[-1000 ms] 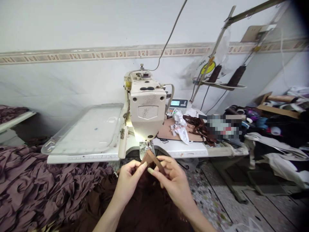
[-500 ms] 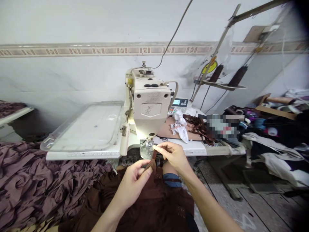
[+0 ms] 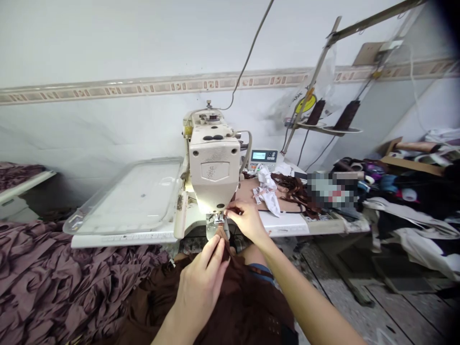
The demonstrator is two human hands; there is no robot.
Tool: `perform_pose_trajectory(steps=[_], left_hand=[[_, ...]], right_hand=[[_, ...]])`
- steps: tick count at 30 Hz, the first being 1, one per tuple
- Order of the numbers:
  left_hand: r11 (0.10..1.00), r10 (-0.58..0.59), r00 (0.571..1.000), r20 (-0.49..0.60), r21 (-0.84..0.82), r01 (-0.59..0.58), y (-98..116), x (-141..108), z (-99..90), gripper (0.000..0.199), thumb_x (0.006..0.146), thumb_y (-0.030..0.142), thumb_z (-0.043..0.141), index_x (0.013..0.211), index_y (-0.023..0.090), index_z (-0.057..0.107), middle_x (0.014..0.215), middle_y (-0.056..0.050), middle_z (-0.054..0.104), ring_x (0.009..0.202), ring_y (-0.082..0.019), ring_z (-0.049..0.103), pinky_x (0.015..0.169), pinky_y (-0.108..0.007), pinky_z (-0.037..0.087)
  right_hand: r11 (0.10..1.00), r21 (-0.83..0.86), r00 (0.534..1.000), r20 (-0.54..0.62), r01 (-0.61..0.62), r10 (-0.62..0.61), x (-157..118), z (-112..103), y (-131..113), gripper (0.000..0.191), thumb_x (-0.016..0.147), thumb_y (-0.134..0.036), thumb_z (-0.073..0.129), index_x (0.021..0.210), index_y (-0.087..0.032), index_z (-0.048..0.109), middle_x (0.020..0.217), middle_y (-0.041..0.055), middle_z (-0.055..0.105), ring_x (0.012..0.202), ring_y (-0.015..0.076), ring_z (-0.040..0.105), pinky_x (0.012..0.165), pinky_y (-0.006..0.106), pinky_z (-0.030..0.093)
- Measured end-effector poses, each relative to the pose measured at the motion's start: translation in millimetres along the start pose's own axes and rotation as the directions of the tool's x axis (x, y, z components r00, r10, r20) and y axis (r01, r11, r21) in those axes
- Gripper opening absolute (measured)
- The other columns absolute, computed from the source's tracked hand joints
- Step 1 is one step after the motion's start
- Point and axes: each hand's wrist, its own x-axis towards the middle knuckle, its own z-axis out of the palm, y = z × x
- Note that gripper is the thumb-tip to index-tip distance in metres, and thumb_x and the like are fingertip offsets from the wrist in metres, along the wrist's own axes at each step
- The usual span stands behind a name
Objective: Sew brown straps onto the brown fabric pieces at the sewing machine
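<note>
A cream sewing machine [image 3: 214,167] stands in the middle, its needle area lit. My left hand [image 3: 206,273] is closed on a narrow brown strap [image 3: 222,233], whose far end lies at the machine's presser foot and metal plate. Just right of the foot is my right hand [image 3: 246,219], its fingers pinched together; what they hold, if anything, is too small to make out. Dark brown fabric [image 3: 240,306] spreads over the lap below both hands and joins the strap.
A clear plastic lid [image 3: 129,194] lies left of the machine. Mauve fabric [image 3: 64,282] is heaped at the lower left. Right of the machine are a control panel [image 3: 264,155], white scraps [image 3: 267,187] and a thread stand with dark cones [image 3: 348,115].
Both hands have moved slightly left, and the strap's end has come to the presser foot. My right hand has shifted off the strap to the foot's right side. The view has tilted a little.
</note>
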Motion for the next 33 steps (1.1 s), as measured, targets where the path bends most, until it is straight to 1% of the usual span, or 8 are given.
perform_pose_trajectory(steps=[10, 16, 20, 23, 25, 27, 29, 33], left_hand=[[0.997, -0.075, 0.997, -0.009, 0.015, 0.075, 0, 7, 15.6, 0.045, 0.109, 0.021, 0.053, 0.154, 0.015, 0.054, 0.152, -0.016, 0.066, 0.125, -0.027, 0.075, 0.096, -0.034, 0.067], [0.979, -0.147, 0.985, 0.087, -0.132, 0.158, -3, 9, 9.7, 0.049, 0.109, 0.025, 0.056, 0.158, 0.022, 0.052, 0.157, -0.013, 0.062, 0.130, -0.026, 0.072, 0.102, -0.036, 0.065], [0.924, -0.186, 0.980, 0.069, -0.328, 0.199, -10, -1, -6.1, 0.044, 0.110, 0.021, 0.053, 0.154, 0.028, 0.057, 0.155, -0.008, 0.065, 0.138, -0.022, 0.066, 0.115, -0.033, 0.056], [0.851, -0.322, 0.946, 0.045, -0.424, 0.310, -25, -16, -21.0, 0.036, 0.108, 0.023, 0.057, 0.144, 0.024, 0.066, 0.128, -0.007, 0.078, 0.112, -0.020, 0.078, 0.095, -0.026, 0.063], [0.776, -0.400, 0.902, 0.165, -0.462, 0.429, -40, -26, -31.2, 0.026, 0.105, 0.031, 0.065, 0.127, 0.021, 0.076, 0.096, -0.003, 0.081, 0.080, -0.017, 0.078, 0.071, -0.022, 0.061], [0.718, -0.403, 0.856, 0.324, -0.468, 0.515, -59, -34, -40.7, 0.020, 0.103, 0.037, 0.070, 0.105, 0.021, 0.082, 0.080, 0.000, 0.078, 0.068, -0.016, 0.074, 0.063, -0.021, 0.056], [0.724, -0.369, 0.844, 0.389, -0.449, 0.523, -78, -39, -48.2, 0.023, 0.102, 0.038, 0.070, 0.093, 0.021, 0.082, 0.081, 0.000, 0.079, 0.073, -0.017, 0.074, 0.067, -0.022, 0.055], [0.875, -0.274, 0.910, 0.312, -0.310, 0.371, -106, -43, -52.0, 0.025, 0.105, 0.036, 0.064, 0.096, 0.022, 0.082, 0.088, -0.004, 0.076, 0.081, -0.019, 0.071, 0.075, -0.027, 0.054]], right_hand=[[0.999, -0.033, 0.998, 0.060, -0.011, 0.013, 28, 10, 9, 0.017, 0.077, -0.011, 0.073, 0.084, -0.021, 0.085, 0.094, 0.0094, 0.084, 0.092, 0.0298, 0.075, 0.083, 0.037, 0.056], [0.997, 0.045, 0.996, 0.056, -0.068, 0.066, 31, 12, 18, 0.011, 0.077, -0.027, 0.078, 0.083, -0.019, 0.083, 0.090, 0.0102, 0.083, 0.088, 0.0304, 0.075, 0.077, 0.037, 0.057], [0.984, 0.133, 0.993, 0.033, -0.117, 0.113, 15, 11, 22, 0.032, 0.082, -0.050, 0.078, 0.084, -0.018, 0.080, 0.076, 0.0064, 0.078, 0.067, 0.0224, 0.068, 0.065, 0.031, 0.052], [0.971, 0.175, 0.985, -0.020, -0.164, 0.170, -12, 6, 22, 0.043, 0.088, -0.060, 0.073, 0.088, -0.017, 0.078, 0.067, 0.0017, 0.069, 0.056, 0.0168, 0.056, 0.055, 0.027, 0.043], [0.961, 0.192, 0.979, -0.018, -0.198, 0.205, -33, -1, 22, 0.047, 0.089, -0.064, 0.073, 0.085, -0.017, 0.076, 0.061, -0.0011, 0.061, 0.053, 0.0148, 0.049, 0.052, 0.027, 0.039], [0.945, 0.202, 0.966, 0.047, -0.259, 0.255, -53, -10, 22, 0.052, 0.089, -0.068, 0.074, 0.076, -0.018, 0.072, 0.055, -0.0028, 0.054, 0.050, 0.0134, 0.045, 0.050, 0.026, 0.035], [0.913, 0.201, 0.931, 0.165, -0.355, 0.325, -69, -21, 23, 0.058, 0.090, -0.074, 0.071, 0.077, -0.017, 0.072, 0.055, -0.0022, 0.056, 0.048, 0.0123, 0.043, 0.047, 0.025, 0.032], [0.852, 0.180, 0.810, 0.455, -0.492, 0.371, -96, -34, 15, 0.064, 0.085, -0.074, 0.077, 0.110, -0.016, 0.078, 0.084, 0.0056, 0.076, 0.055, 0.0139, 0.055, 0.049, 0.024, 0.041]])
